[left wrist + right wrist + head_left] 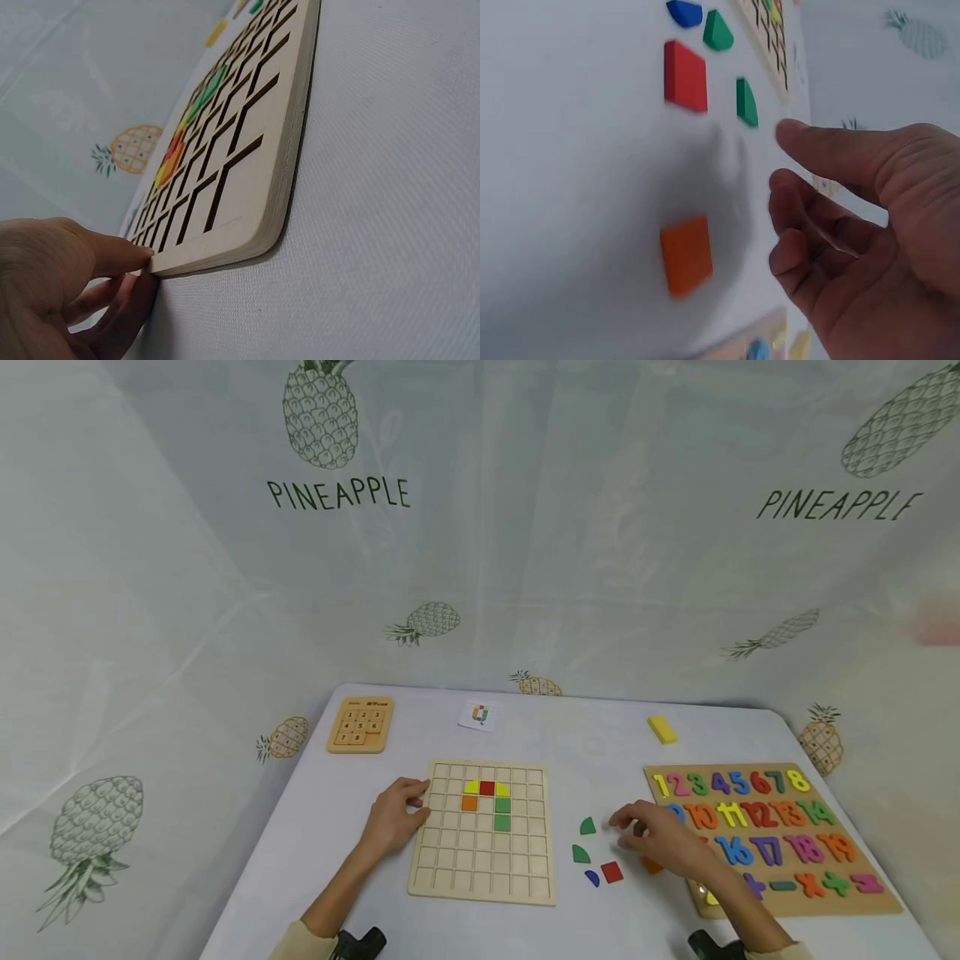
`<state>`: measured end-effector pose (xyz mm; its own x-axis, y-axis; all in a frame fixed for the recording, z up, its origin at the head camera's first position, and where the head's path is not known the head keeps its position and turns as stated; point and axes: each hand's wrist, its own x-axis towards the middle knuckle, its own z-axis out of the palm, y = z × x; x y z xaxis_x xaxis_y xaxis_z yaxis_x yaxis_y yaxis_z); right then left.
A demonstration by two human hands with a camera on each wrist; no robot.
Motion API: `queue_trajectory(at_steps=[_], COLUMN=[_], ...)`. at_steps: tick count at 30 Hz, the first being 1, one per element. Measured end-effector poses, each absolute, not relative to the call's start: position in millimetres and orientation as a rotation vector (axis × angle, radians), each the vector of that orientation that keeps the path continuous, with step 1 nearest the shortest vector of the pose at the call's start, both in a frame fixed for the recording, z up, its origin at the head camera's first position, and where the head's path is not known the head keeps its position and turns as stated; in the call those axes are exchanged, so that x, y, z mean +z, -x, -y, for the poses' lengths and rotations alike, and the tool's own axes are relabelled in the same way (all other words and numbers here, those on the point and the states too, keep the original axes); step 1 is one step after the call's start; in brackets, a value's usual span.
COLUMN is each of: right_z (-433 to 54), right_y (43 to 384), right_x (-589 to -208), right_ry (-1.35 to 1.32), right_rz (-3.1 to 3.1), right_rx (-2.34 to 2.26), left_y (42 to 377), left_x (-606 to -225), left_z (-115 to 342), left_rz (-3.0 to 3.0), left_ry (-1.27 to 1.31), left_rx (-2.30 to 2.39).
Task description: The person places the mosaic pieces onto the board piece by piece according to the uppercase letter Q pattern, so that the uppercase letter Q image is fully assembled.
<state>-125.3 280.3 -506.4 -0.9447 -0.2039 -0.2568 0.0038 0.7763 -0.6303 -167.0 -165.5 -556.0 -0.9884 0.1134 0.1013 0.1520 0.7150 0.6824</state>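
My left hand (393, 817) holds the left edge of a wooden grid board (480, 868), thumb on top in the left wrist view. Set in the board's upper rows are a red square (487, 788), yellow rounded pieces (471, 787), an orange square (469, 804) and green squares (502, 814). My right hand (663, 839) hovers over the table with loosely bent fingers, holding nothing. Near it lie an orange square (688, 256), a red square (685, 77), two green quarter-round pieces (587, 826) and a blue half-round piece (592, 878).
A number puzzle board (795, 906) lies at the right, partly behind my right forearm. Farther back are a wooden number slide puzzle (358, 747), a small pattern card (477, 716) and a yellow block (662, 729). A pineapple-print curtain (525, 568) hangs behind the table.
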Motion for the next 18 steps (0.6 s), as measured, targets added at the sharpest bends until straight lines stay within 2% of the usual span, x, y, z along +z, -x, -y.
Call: queue_trajectory(at_steps=[8, 18], right_z=[-309.1, -307.6], right_y=[105.7, 108.2], right_x=[-504.4, -520.5], right_ry=[0.188, 0.107], right_rz=[-2.624, -2.681], right_rx=[-0.753, -0.618], left_y=[165.6, 164.8], left_x=[-554.0, -554.0], left_z=[164.9, 165.1], left_rz=[2.866, 2.855], left_ry=[0.217, 0.242], left_rx=[-1.14, -1.13])
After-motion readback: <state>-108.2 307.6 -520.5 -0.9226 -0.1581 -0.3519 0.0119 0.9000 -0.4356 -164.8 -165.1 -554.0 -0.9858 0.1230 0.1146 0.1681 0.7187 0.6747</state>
